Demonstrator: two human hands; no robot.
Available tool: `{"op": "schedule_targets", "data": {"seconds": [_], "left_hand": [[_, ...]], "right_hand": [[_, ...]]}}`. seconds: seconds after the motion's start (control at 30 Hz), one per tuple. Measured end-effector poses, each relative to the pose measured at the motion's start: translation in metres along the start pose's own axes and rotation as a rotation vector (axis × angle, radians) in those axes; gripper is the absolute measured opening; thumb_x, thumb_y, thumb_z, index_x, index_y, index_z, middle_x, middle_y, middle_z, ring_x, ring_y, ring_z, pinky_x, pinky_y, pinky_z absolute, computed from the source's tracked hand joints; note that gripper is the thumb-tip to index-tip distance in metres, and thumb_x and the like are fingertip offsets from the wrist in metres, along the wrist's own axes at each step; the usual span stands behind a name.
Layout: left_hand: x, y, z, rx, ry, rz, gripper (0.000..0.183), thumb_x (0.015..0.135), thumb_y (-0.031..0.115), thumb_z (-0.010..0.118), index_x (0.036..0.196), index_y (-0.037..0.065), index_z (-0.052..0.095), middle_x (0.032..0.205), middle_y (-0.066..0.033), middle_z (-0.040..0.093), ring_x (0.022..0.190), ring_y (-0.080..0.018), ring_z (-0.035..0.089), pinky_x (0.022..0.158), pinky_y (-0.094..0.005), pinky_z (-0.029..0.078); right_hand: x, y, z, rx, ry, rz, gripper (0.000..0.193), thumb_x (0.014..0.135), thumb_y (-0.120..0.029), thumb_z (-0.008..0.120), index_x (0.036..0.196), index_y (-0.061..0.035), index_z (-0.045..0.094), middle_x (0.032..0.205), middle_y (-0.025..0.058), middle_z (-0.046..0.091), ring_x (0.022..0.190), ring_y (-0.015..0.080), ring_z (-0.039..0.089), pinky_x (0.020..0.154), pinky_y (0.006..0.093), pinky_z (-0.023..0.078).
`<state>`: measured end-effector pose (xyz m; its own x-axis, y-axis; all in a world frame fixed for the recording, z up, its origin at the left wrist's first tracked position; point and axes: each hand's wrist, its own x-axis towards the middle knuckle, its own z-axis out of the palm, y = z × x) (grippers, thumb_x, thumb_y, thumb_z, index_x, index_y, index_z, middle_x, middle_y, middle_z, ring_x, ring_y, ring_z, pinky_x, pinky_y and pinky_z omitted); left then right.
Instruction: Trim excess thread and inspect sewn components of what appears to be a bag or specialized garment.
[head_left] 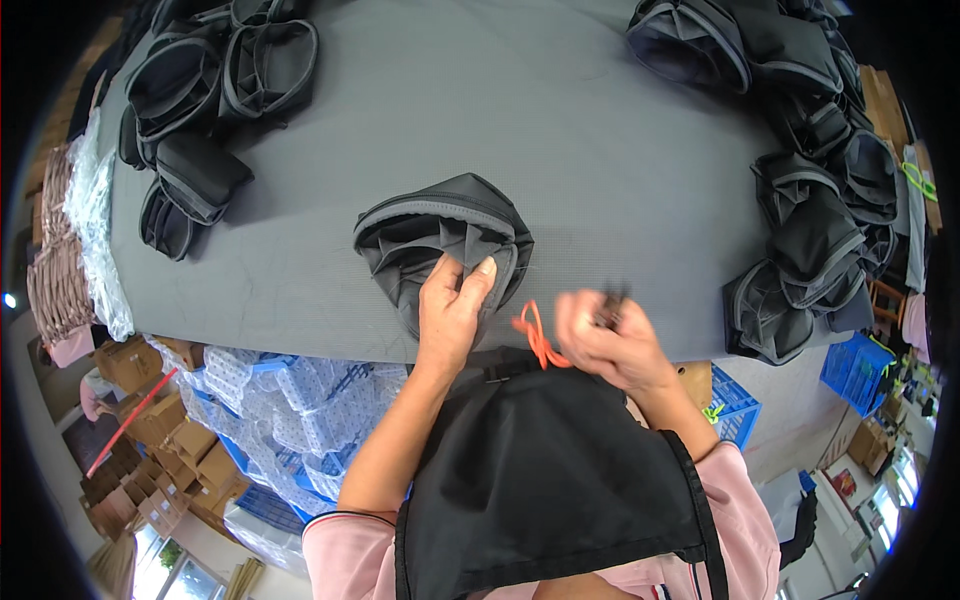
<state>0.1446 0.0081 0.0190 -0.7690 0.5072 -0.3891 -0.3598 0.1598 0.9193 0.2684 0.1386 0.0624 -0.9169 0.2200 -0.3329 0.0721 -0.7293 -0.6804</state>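
A black zippered fabric pouch (pixel 475 190) lies on the grey-covered table in front of me, its mouth spread and its folded lining showing. My left hand (pixel 448 315) grips the near side of the pouch, thumb and fingers pinching the lining inside the opening. To the right, apart from the pouch, my right hand (pixel 622 348) is closed around a small dark tool (pixel 608 308). Motion blurs the tool, so its exact kind cannot be made out. A looped orange cord (pixel 538 338) hangs beside that hand, over the table's near edge.
Similar black pouches (pixel 200 130) are heaped at the table's far left, with another pile (pixel 810 220) along the right side. Clear plastic wrapping (pixel 90 220) hangs by the left edge. Patterned plastic bags (pixel 300 410), cartons (pixel 180 450) and a blue crate (pixel 858 372) stand beyond the table.
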Motion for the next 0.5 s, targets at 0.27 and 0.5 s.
{"op": "schedule_targets", "data": {"seconds": [0.27, 0.5], "left_hand": [[0.003, 0.013, 0.011, -0.091, -0.033, -0.162, 0.02, 0.084, 0.015, 0.06, 0.072, 0.004, 0.048, 0.071, 0.0039, 0.042, 0.066, -0.0046, 0.036, 0.057, -0.0203, 0.031], [0.006, 0.007, 0.004, -0.091, -0.062, -0.161, 0.029, 0.084, 0.018, 0.061, 0.067, 0.008, 0.04, 0.068, 0.0052, 0.035, 0.064, -0.0041, 0.03, 0.055, -0.0214, 0.027]], "right_hand": [[0.033, 0.023, -0.007, -0.58, 0.384, -0.18, 0.01, 0.083, -0.012, 0.063, 0.085, -0.0035, 0.058, 0.072, -0.0022, 0.049, 0.061, 0.0079, 0.048, 0.056, 0.0235, 0.04], [0.019, 0.006, -0.006, -0.68, 0.152, -0.175, 0.01, 0.08, -0.007, 0.063, 0.077, -0.0011, 0.056, 0.072, 0.0037, 0.052, 0.059, 0.0145, 0.05, 0.054, 0.0287, 0.04]]}}
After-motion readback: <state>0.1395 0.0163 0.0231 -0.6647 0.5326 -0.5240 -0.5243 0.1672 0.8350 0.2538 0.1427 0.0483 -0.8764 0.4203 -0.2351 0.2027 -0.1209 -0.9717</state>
